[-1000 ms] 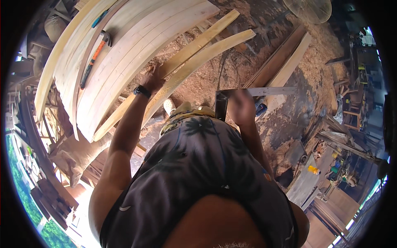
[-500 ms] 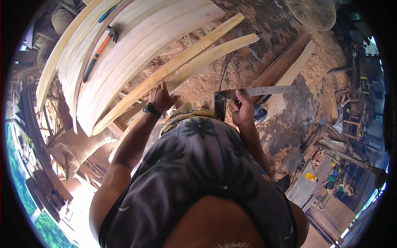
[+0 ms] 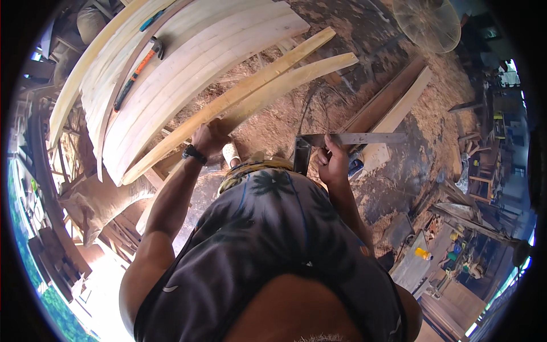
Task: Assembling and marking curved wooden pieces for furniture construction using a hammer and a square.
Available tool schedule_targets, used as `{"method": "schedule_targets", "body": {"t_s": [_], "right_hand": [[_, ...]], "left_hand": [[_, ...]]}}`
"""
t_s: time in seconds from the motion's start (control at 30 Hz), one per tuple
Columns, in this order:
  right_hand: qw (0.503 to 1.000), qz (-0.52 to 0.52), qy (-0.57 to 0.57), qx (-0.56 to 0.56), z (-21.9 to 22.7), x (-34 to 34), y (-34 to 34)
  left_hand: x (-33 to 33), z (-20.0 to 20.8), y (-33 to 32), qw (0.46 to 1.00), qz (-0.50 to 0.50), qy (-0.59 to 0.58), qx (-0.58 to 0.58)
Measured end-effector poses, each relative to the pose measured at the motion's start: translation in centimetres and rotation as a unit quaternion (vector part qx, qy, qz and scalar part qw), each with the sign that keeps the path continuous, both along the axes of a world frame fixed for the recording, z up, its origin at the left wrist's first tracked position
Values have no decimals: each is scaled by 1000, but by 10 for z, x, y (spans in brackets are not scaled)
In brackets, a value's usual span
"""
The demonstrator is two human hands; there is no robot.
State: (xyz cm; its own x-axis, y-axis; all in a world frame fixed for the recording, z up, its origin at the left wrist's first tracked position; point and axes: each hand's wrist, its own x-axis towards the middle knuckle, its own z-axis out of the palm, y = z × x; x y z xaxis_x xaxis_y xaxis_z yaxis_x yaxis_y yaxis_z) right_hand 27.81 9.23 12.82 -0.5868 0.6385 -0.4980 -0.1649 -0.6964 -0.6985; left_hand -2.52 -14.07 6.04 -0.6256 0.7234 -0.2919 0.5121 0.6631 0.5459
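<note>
My left hand point(image 3: 211, 138), with a dark watch on its wrist, is closed round a pale curved wooden plank point(image 3: 285, 86), its fingertips partly hidden. Just beyond, a longer yellowish plank point(image 3: 250, 81) runs alongside. My right hand point(image 3: 334, 162) grips an L-shaped metal carpenter's square point(image 3: 370, 138) at its corner side, thumb on the long blade, which points right; the short arm comes back toward my waist. At far left lies a large panel of joined boards point(image 3: 188, 74), bearing an orange-and-black claw hammer point(image 3: 137, 73) and a blue-handled tool point(image 3: 151, 20).
Right of the square, a dark brown board point(image 3: 387, 94) and a pale board point(image 3: 407, 100) lie on the sawdust-strewn floor. A round fan point(image 3: 427, 25) stands at the far right. A cluttered bench point(image 3: 413, 268) with a yellow bottle point(image 3: 423, 253) is at near right. A sack point(image 3: 94, 202) lies left.
My left hand has drawn slightly left and back, its spread fingers now curled round the plank. The plank's far end has shifted a little nearer. My right hand still holds the square, now nearly level.
</note>
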Motion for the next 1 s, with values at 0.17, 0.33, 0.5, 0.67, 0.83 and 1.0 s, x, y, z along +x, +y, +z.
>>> {"method": "schedule_targets", "body": {"t_s": [0.17,0.33,0.5,0.67,0.83,1.0], "right_hand": [[1000,-2,-1,-10,9,-7,-3],[1000,6,-11,-1,2,-15,-5],[1000,17,11,3,3,-28,-6],[1000,21,12,-13,-1,-35,-6],[1000,16,14,-14,0,-42,-1],[999,38,21,-3,0,-47,2]], "left_hand": [[-25,49,4,999,25,29,-25],[-66,32,-4,992,7,107,61],[-82,26,-2,998,23,61,16],[-84,14,-3,1000,12,-22,13],[-57,9,5,992,-48,119,-22],[-39,-2,-1,990,-30,134,-24]]}}
